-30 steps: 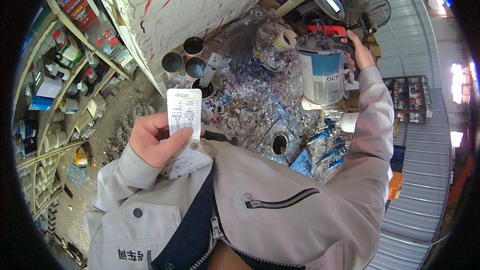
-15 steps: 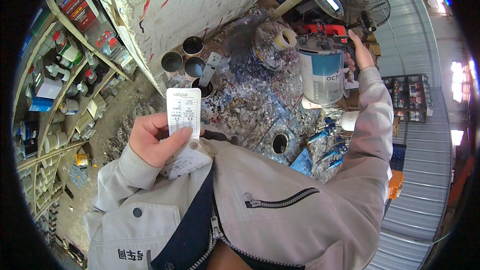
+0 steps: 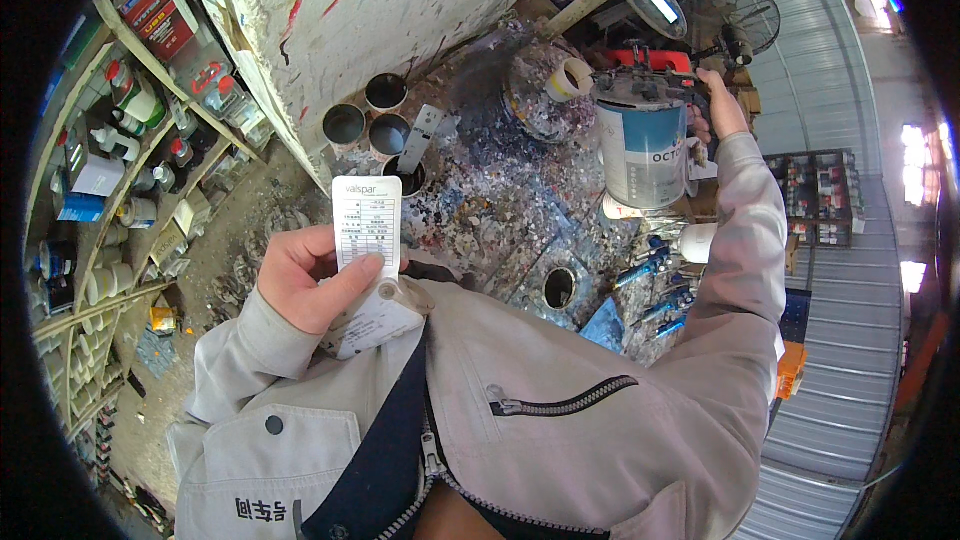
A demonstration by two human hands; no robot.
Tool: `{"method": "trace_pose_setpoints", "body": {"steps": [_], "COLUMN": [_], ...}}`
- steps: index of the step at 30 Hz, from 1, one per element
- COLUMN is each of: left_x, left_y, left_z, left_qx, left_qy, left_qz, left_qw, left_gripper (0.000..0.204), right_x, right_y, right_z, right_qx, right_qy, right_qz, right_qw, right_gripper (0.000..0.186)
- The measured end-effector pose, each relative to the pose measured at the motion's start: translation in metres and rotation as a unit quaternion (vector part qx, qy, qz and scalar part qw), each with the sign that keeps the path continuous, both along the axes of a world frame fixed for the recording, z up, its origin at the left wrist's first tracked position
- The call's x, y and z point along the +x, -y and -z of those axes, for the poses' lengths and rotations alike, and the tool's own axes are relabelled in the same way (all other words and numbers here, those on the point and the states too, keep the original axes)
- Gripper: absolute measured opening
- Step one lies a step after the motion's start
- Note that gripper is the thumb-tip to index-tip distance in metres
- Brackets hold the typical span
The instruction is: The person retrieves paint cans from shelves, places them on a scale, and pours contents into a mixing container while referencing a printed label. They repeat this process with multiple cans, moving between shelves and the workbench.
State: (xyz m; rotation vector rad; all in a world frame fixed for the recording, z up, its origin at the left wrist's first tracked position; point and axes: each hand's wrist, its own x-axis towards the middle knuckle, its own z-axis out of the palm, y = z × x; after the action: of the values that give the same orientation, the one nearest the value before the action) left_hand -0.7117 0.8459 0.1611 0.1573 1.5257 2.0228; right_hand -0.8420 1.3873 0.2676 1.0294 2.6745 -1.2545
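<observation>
My left hand pinches a white printed paper tag between thumb and fingers in front of my chest. More written-on paper hangs below the thumb, folded or attached to it. Out to the right, my right hand is closed round the black handle on the pouring lid of a blue-and-white paint can. The can is held roughly upright beside a whitish cup, which stands on a round paint-crusted platform. A scale display on an arm is behind them.
Several dark open cups stand by the stained white wall, one with a flat metal strip in it. Blue-handled tools lie near a blue scrap. Shelves of bottles line the left; a fan stands far right.
My right hand has shifted slightly on the can's handle. The left hand, the paper tag and the can stay almost in place.
</observation>
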Motion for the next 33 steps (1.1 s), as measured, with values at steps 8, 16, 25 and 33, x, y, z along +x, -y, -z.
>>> {"method": "trace_pose_setpoints", "body": {"steps": [8, 16, 25, 33], "left_x": [0.002, 0.002, 0.002, 0.002], "left_y": [0.001, 0.001, 0.001, 0.001], "left_z": [0.000, -0.001, -0.002, -0.001], "left_qx": [-0.004, -0.006, 0.009, -0.005], "left_qy": [0.007, -0.002, 0.002, -0.008], "left_qz": [-0.011, -0.011, -0.008, 0.001], "left_qw": [1.000, 1.000, 1.000, 1.000], "left_gripper": [0.022, 0.021, 0.021, 0.022], "right_x": [0.000, 0.001, 0.002, 0.002], "right_y": [0.005, 0.015, 0.016, 0.014], "right_z": [-0.002, -0.006, -0.007, -0.005], "right_qx": [-0.012, 0.016, 0.021, 0.034], "right_qy": [0.019, 0.027, 0.029, 0.019], "right_qz": [0.010, 0.013, 0.025, 0.013], "right_qw": [1.000, 0.999, 0.999, 0.999], "right_gripper": [0.070, 0.075, 0.075, 0.074]}}
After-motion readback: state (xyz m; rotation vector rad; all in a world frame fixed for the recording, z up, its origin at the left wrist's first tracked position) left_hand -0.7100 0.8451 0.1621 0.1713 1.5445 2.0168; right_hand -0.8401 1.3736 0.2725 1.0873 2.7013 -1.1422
